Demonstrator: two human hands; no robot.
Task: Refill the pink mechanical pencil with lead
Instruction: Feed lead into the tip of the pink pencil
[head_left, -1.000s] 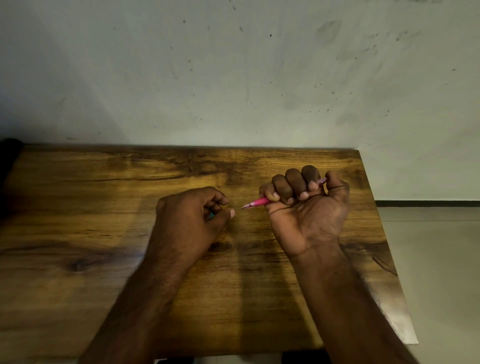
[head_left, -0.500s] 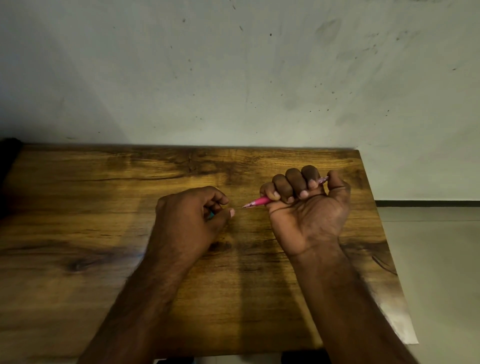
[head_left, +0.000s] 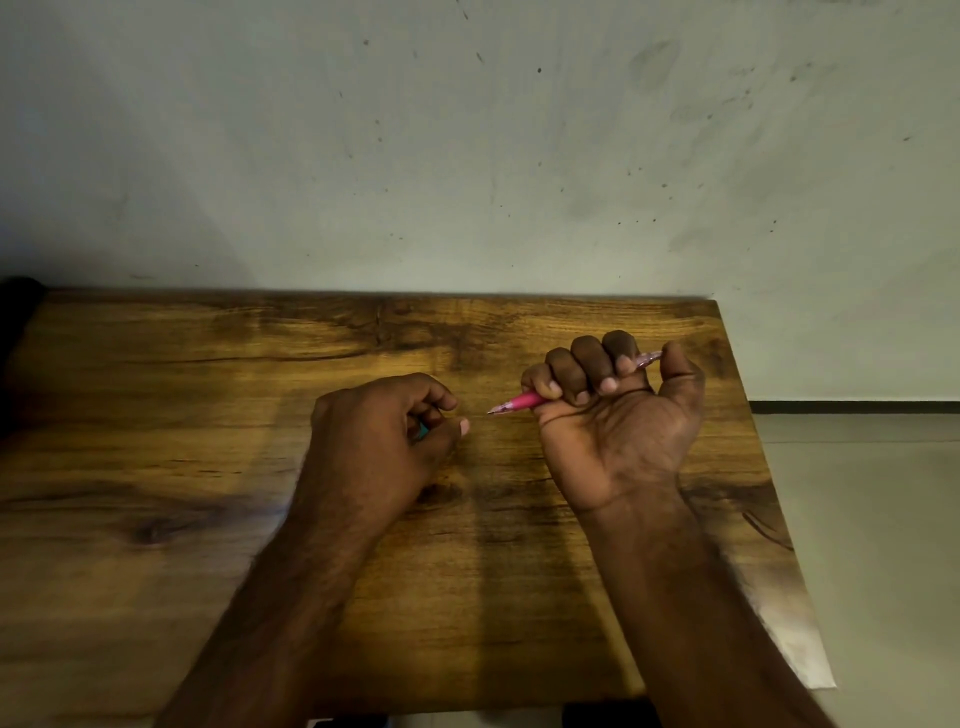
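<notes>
My right hand (head_left: 618, 415) is fisted, palm toward me, around the pink mechanical pencil (head_left: 522, 401). The pencil's tip points left and its clear rear end sticks out beside my thumb. My left hand (head_left: 382, 434) is curled just left of the tip, thumb stretched toward it, a short gap between them. A small teal object (head_left: 423, 431) peeks out between the left fingers; most of it is hidden. I cannot make out any lead between thumb and tip. Both hands hover over the wooden table (head_left: 208, 395).
The table's back edge meets a marked pale wall (head_left: 467, 156). Its right edge (head_left: 769, 493) drops to a light floor. A dark object (head_left: 15, 312) sits at the far left corner.
My left hand has pulled slightly away from the pencil tip, opening a small gap. The right hand and pencil have stayed nearly still.
</notes>
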